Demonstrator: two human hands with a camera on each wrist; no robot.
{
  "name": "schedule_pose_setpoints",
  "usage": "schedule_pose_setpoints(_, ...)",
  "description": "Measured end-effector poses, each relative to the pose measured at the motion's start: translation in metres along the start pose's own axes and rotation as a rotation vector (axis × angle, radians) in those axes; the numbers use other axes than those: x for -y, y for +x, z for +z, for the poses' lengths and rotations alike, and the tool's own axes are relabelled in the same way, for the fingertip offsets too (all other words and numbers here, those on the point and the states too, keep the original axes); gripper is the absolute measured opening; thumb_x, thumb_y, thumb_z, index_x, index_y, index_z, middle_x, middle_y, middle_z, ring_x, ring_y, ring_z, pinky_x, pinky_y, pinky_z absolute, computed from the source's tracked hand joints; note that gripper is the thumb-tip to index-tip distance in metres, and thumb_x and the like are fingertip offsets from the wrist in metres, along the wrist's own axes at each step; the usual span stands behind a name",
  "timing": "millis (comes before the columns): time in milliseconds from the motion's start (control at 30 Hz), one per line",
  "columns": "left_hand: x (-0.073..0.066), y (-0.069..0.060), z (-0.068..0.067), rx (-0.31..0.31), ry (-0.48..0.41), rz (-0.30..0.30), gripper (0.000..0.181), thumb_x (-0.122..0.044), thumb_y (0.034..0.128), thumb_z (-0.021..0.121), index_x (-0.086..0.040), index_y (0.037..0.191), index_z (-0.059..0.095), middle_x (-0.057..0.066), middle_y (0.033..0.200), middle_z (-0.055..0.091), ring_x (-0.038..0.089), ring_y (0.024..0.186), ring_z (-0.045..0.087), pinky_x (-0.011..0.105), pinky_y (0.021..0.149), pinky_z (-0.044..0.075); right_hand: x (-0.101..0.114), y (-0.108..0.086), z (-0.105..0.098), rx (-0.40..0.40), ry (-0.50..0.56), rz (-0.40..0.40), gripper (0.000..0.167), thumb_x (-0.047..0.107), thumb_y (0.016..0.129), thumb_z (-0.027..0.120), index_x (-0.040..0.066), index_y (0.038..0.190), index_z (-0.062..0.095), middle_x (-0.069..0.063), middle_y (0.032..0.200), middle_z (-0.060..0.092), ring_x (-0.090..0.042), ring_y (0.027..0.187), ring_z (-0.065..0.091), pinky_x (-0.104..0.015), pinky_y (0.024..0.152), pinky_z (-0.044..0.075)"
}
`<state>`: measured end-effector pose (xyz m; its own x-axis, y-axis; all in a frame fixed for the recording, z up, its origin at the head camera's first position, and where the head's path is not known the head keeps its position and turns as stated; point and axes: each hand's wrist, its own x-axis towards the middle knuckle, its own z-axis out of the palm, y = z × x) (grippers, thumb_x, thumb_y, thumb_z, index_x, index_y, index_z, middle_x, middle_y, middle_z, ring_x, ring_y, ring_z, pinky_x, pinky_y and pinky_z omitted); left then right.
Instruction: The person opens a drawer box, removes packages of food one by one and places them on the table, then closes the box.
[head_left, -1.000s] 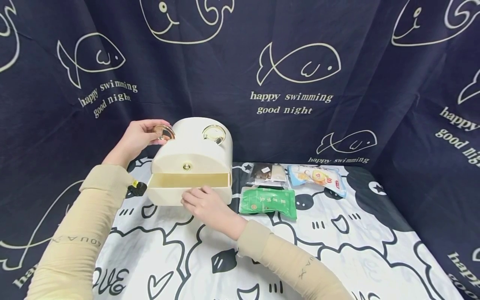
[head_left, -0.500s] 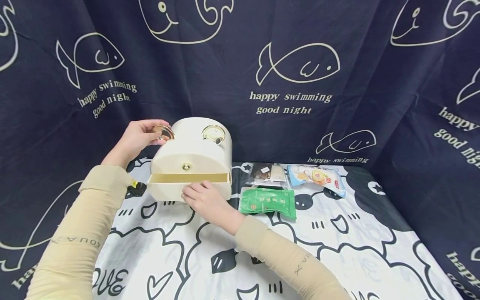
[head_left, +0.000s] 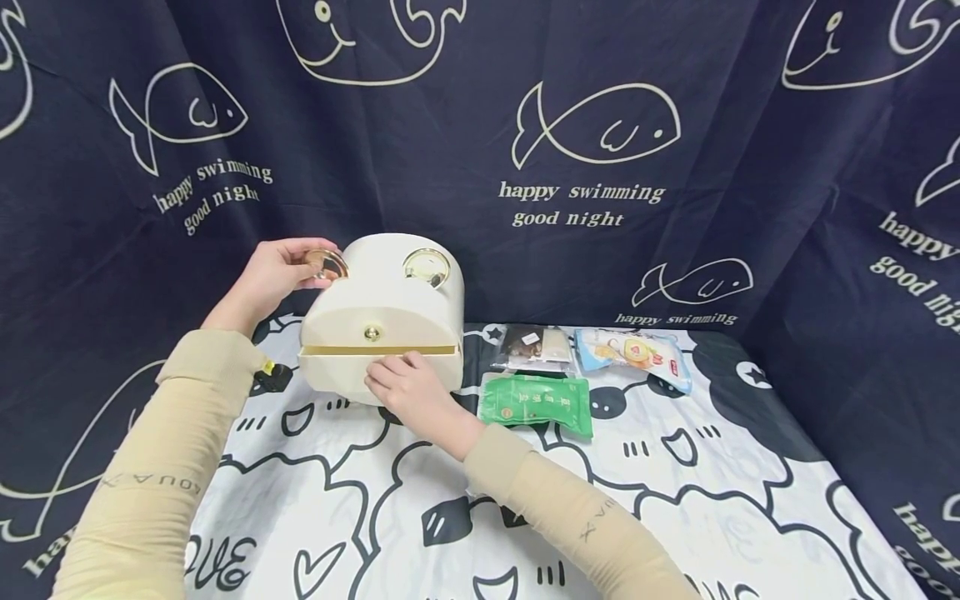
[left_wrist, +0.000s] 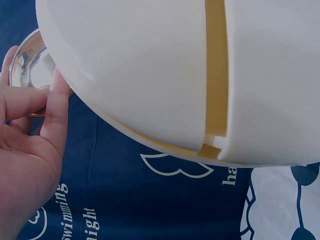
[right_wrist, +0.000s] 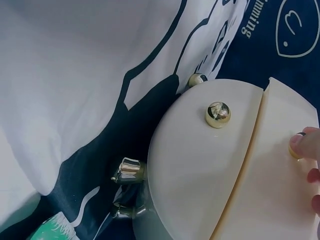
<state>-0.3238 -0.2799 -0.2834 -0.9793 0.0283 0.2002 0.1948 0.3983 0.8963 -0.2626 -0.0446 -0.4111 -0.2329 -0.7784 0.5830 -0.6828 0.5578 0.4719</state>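
– Fingers (left_wrist: 56, 107) of the left hand (head_left: 273, 271): pinching the gold-rimmed disc (left_wrist: 36, 70) at the box's upper left. Why there?

– Bracing, I judge. White box (head_left: 397, 292) stands at the back of the table (head_left: 675, 517); gripped by that disc, it should slide less while its front is worked.

– Right hand (head_left: 412, 396)?

– One fingertip on the lower knob (right_wrist: 293, 153), others curled near the face of the drawer (head_left: 330, 372). Pinching or merely pressing: can't tell. Knob probably keeps the force central, the drawer square.

– Changes over the last second?

– Drawer's opening much narrower: broad yellowish interior then, thin strip now. Right hand moves in with it. Left grip looks unchanged.

– Packets?

– Green packet (head_left: 536, 406), clear packet (head_left: 534, 348), blue-white packet (head_left: 636, 357): same spots, right of the box, presumably kept clear of the drawer's path.
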Motion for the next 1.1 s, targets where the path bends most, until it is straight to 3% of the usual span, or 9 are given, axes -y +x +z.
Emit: schedule_pose_setpoints(1100, 0.001, -0.002, 0.000, 0.016, -0.043, 0.034, 0.031, 0.006, 0.0881, 0.059, -0.003, 0.118, 0.061, -0.008, 0.086, 0.069, 0.008, 0.081, 0.066, 0.021, 0.073, 0.057, -0.006, 0.005, 0.014, -0.029, 0.018, 0.040, 0.025, 0.017, 0.089, 0.052, 0.021, 0.108, 0.068, 0.009, 0.110, 0.058, -0.011, 0.105, 0.050, -0.025, 0.085, 0.039)
